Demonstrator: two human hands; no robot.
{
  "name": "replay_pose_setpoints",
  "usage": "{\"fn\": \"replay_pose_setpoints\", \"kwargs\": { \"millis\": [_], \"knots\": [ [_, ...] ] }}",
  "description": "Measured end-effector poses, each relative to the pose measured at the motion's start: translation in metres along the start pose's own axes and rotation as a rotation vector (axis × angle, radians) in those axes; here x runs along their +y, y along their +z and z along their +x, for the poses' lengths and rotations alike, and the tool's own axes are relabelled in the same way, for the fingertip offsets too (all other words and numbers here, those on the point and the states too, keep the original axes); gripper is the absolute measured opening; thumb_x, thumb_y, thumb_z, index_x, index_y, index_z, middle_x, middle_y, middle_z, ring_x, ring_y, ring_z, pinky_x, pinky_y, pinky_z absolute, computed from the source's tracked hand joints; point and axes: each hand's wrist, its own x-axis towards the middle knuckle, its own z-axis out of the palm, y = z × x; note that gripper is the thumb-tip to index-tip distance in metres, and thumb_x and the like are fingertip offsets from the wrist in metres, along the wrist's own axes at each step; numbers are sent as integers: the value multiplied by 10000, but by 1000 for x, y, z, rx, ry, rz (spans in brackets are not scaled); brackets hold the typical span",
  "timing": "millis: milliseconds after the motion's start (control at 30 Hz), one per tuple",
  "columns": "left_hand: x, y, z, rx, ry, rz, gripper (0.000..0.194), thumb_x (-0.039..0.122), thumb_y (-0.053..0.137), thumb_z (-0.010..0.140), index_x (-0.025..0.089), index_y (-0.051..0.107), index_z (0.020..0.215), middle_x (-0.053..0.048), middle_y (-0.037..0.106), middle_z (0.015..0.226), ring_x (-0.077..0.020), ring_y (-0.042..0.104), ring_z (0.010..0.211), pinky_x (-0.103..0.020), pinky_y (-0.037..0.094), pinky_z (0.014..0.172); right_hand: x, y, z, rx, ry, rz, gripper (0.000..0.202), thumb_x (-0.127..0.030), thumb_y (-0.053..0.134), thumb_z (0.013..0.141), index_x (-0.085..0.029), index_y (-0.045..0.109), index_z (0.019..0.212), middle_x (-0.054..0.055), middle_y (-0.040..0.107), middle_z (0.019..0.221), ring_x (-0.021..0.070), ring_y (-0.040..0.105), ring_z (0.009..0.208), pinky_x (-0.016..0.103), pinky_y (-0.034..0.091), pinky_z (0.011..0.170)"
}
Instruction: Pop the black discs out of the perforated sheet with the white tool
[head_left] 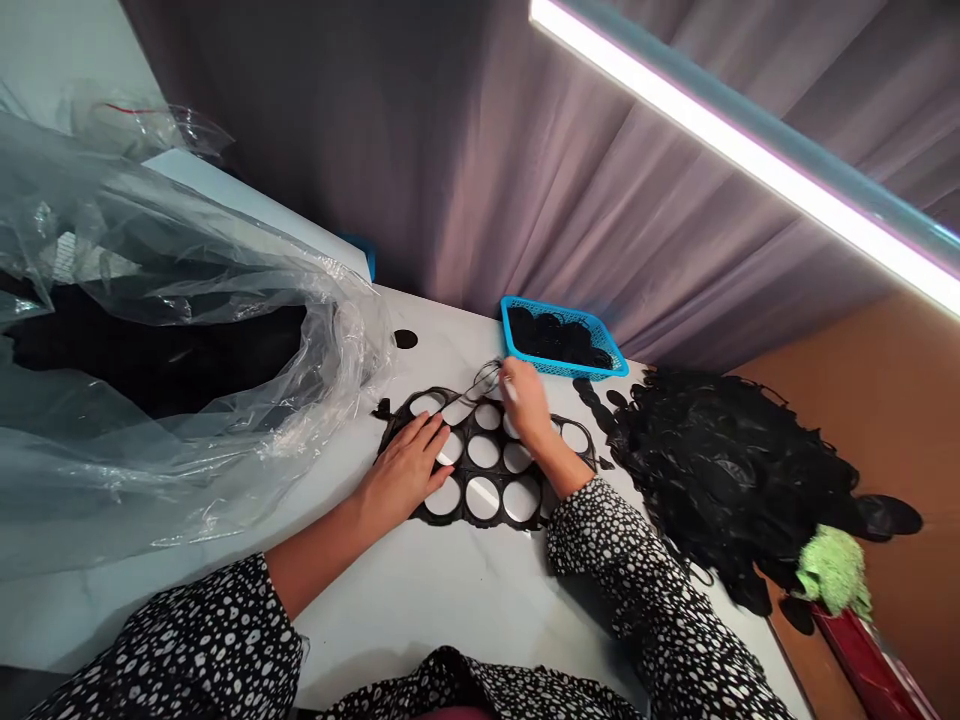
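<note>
A black sheet of thin, rubber-like material [500, 478] with rows of round cut-out holes lies on the white tabletop [420, 600]. My left hand [405, 472] rests flat on its left part, fingers stretched out. Over the sheet's far edge, my right hand [525, 402] is closed around thin black strips [474, 387], which loop up from the sheet. The fingertips are partly hidden and slightly blurred. Just beyond my right hand is a blue plastic basket [564, 367] with black round pieces [551, 335] inside.
On the left, a large clear plastic bag [330, 350] holds black material [217, 360]. A single black disc [406, 339] lies near it. To the right is a big heap of black scraps [735, 470], with a green cloth [834, 568] beside it. A tube light [720, 130] hangs above.
</note>
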Motion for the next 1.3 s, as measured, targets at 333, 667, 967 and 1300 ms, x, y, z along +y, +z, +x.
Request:
{"fn": "replay_pose_setpoints", "kwargs": {
  "millis": [333,667,967,1300],
  "knots": [
    [-10,-28,-9,43,-78,22,463,386,499,972,53,544,1291,-205,585,1284,-322,541,1231,-452,460,1035,-26,20,9,-322,563,1139,354,-358,763,674,-203,449,725,20,628,795,159,644,743,272,536,606],
    [-19,-22,-19,17,-98,22,444,390,496,973,78,545,1284,-206,587,1321,-327,524,1279,-468,407,1089,-60,47,-12,-449,19,679,248,-348,587,832,-197,449,691,-32,508,663,108,428,600,244,335,569],
    [-20,-20,-19,-4,-91,7,433,377,461,978,86,519,1294,-198,588,1324,-322,507,1297,-489,376,1108,-67,48,-11,-405,-31,509,173,-231,570,828,-198,463,696,-20,524,674,120,436,614,243,334,595],
    [-20,-21,-19,-31,-97,63,447,355,525,948,79,524,1299,-191,577,1346,-319,512,1295,-459,379,1114,-63,47,-14,-411,-1,559,172,-280,578,844,-195,491,723,0,598,769,126,479,656,241,372,627]
  ]
}}
